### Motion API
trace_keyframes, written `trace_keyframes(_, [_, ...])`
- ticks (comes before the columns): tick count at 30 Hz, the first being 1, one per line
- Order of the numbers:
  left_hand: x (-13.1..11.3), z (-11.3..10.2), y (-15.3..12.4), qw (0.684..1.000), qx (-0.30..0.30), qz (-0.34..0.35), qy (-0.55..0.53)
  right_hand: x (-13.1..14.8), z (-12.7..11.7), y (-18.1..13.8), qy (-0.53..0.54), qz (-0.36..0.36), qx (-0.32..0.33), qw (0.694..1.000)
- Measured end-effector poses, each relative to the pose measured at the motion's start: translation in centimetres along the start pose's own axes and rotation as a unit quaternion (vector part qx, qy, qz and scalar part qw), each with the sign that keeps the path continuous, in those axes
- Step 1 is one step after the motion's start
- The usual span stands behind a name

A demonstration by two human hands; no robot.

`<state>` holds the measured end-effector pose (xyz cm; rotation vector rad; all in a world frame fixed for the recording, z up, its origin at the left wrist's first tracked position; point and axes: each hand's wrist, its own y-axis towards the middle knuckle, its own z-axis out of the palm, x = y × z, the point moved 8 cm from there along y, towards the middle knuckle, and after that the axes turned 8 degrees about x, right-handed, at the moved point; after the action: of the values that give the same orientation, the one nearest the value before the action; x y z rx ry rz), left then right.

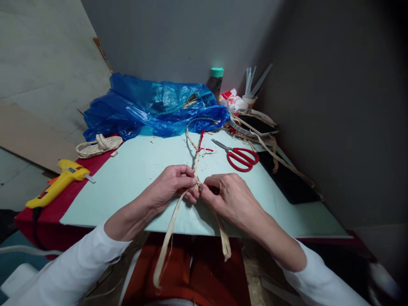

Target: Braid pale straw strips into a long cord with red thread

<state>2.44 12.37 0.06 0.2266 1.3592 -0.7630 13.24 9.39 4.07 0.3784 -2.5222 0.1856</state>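
My left hand (pixel 174 183) and my right hand (pixel 228 194) meet over the near part of a pale green sheet (pixel 134 170), both pinched closed on tan straw strips. A finished braid (pixel 194 151) of those strips runs away from my fingers toward a loop by the blue bag, with a red thread (pixel 201 139) tied on it. Two loose strip ends (pixel 168 238) hang from my fingers over the table's front edge toward my lap.
Red-handled scissors (pixel 239 156) lie just right of the braid. A yellow glue gun (pixel 57 183) rests on the red cloth at left, near a coiled straw bundle (pixel 97 145). A blue plastic bag (pixel 149 106), a bottle (pixel 216 80), a cup of sticks (pixel 251 91) and a phone (pixel 258 123) sit behind.
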Motion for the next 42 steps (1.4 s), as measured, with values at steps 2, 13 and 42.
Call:
trace_keyframes(2, [-0.2, -0.1, -0.1, 1.000, -0.007, 0.017, 0.025, 0.0, 0.0, 0.1, 0.009, -0.011, 0.008, 1.000])
trace_keyframes(13, [-0.1, -1.0, -0.6, 0.998, -0.003, 0.007, 0.069, -1.8, 1.6, -0.6, 0.273, -0.041, 0.092, 0.957])
trace_keyframes(42, [1.3, -0.7, -1.1, 0.997, -0.038, -0.061, 0.038, 0.2, 4.3, -2.8, 0.229, -0.055, 0.050, 0.971])
